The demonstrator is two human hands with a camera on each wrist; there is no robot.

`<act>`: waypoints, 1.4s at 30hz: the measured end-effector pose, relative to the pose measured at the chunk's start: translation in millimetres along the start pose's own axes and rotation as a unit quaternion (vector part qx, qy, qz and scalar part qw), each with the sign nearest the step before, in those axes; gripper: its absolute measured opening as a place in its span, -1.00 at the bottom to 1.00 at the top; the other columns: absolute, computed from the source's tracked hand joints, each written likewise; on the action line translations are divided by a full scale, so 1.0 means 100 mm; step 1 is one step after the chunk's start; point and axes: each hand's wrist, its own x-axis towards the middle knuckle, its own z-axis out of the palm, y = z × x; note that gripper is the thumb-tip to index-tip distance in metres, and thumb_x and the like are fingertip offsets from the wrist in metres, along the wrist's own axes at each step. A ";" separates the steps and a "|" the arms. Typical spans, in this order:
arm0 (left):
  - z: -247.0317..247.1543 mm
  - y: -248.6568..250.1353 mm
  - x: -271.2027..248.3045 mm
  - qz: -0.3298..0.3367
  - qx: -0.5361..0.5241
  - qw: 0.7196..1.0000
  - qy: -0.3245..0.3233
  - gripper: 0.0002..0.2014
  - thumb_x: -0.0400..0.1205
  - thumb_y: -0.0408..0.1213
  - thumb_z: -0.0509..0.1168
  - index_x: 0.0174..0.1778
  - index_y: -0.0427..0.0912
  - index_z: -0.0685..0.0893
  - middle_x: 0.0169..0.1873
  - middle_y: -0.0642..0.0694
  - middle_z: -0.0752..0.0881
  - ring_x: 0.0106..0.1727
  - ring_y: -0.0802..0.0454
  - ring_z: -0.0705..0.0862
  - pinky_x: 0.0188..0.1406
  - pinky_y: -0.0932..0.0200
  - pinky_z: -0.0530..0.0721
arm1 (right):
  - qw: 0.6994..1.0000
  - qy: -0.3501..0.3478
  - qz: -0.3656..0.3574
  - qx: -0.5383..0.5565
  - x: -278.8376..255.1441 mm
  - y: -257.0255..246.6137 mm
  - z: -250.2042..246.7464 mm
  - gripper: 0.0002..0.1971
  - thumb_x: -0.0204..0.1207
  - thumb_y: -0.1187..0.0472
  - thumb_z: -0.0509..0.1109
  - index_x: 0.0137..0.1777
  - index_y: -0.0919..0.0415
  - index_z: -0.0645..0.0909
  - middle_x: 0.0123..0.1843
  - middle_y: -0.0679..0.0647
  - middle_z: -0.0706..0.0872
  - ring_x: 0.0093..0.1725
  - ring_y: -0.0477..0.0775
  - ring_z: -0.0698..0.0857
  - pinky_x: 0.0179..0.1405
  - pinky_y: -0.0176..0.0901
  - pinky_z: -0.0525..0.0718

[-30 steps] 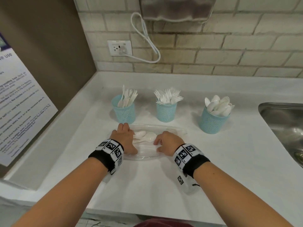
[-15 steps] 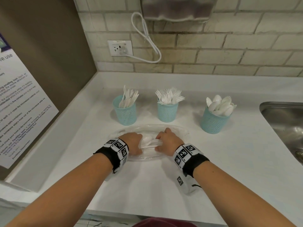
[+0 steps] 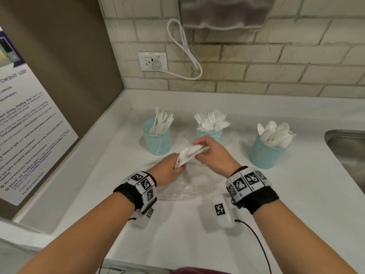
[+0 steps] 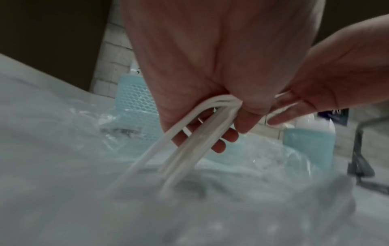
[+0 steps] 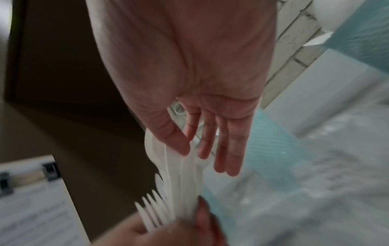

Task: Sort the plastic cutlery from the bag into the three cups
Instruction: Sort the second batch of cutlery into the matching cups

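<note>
Gripping one small bundle of white plastic cutlery [image 3: 188, 155] between them, both hands sit at the middle of the head view, above the clear plastic bag [image 3: 177, 186] lying flat on the white surface [image 3: 296, 204]. The left hand [image 3: 169, 172] curls round the bundle's lower left end; the right hand [image 3: 212, 153] pinches its upper right end. Behind them stand three teal mesh cups: the knife cup [image 3: 157, 139] at left, the fork cup [image 3: 210, 133] partly hidden by the right hand, and the spoon cup [image 3: 265, 151] at right. A steel sink [image 3: 347, 151] cuts the right edge, and a notice about microwave use [image 3: 29, 125] hangs at left.

From the left wrist, the left hand [image 4: 210, 74] fills the upper centre, its fingers [image 4: 229, 136] closed round white handles [image 4: 189, 136] that run down toward the blurred bag [image 4: 105, 166]. The right hand [image 4: 336, 79] comes in from the right, touching the same bundle.

From the right wrist, the right hand [image 5: 189, 83] hangs from the top, thumb and forefinger pinching the cutlery [image 5: 183, 174] while the other fingers [image 5: 229, 149] lie nearly straight. Fork tines [image 5: 151, 211] stick out beside the left hand [image 5: 168, 233] at the bottom edge.
</note>
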 end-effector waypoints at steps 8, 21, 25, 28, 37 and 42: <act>0.05 0.13 0.09 0.020 -0.253 0.964 0.081 -0.96 0.67 -0.41 0.25 0.01 -0.24 0.56 -0.20 -0.03 0.64 -0.22 0.29 0.65 -0.08 0.41 0.58 | 0.991 -0.008 -0.091 0.100 0.06 -0.42 0.07 -0.90 0.62 0.20 0.30 -0.01 -0.04 0.58 -0.12 -0.18 0.61 -0.17 -0.10 0.60 -0.13 -0.12 0.64; -0.06 0.13 0.06 -0.046 -0.333 0.942 0.018 -0.92 0.71 -0.29 0.22 0.03 -0.23 0.51 -0.35 -0.10 0.63 -0.42 0.12 0.66 -0.19 0.09 0.74 | 0.990 0.009 0.004 0.143 0.20 -0.25 0.11 -0.52 0.51 0.41 0.37 0.42 0.18 0.42 0.09 0.06 0.68 -0.10 0.09 0.70 0.06 -0.11 0.67; -0.11 0.22 0.04 -0.032 -0.360 0.932 0.024 -0.94 0.71 -0.23 0.21 -0.04 -0.11 0.54 -0.43 -0.06 0.53 -0.56 0.16 0.45 -0.25 0.11 0.74 | 0.986 0.070 -0.004 0.152 0.25 -0.31 0.14 -0.65 0.46 0.29 0.48 0.20 0.06 0.51 0.06 0.20 0.74 -0.02 0.27 0.72 0.14 0.21 0.70; -0.13 0.25 0.02 -0.037 -0.381 0.921 0.067 -0.86 0.70 -0.13 0.19 0.04 -0.08 0.57 -0.42 -0.05 0.51 -0.57 0.18 0.39 -0.40 0.22 0.61 | 0.977 0.085 0.005 0.194 0.26 -0.37 0.15 -0.57 0.49 0.40 0.39 0.32 0.16 0.42 -0.08 0.13 0.74 -0.16 0.18 0.70 0.09 0.18 0.69; -0.26 0.29 0.00 -0.041 -0.420 0.894 0.150 -0.76 0.71 -0.06 0.17 0.17 -0.11 0.56 -0.39 -0.06 0.57 -0.57 0.08 0.36 -0.52 0.19 0.51 | 0.969 0.083 -0.017 0.232 0.33 -0.44 0.26 -0.61 0.61 0.38 0.22 0.41 0.14 0.41 -0.05 0.14 0.74 -0.06 0.02 0.72 0.00 -0.15 0.72; -0.37 0.29 -0.02 -0.029 -0.385 0.903 0.188 -0.77 0.71 -0.09 0.19 0.14 -0.15 0.58 -0.37 -0.12 0.68 -0.59 0.03 0.46 -0.55 0.14 0.59 | 0.974 0.084 -0.018 0.211 0.38 -0.48 0.31 -0.80 0.57 0.33 0.31 0.13 0.36 0.64 -0.18 0.08 0.74 -0.26 -0.06 0.66 -0.22 -0.21 0.65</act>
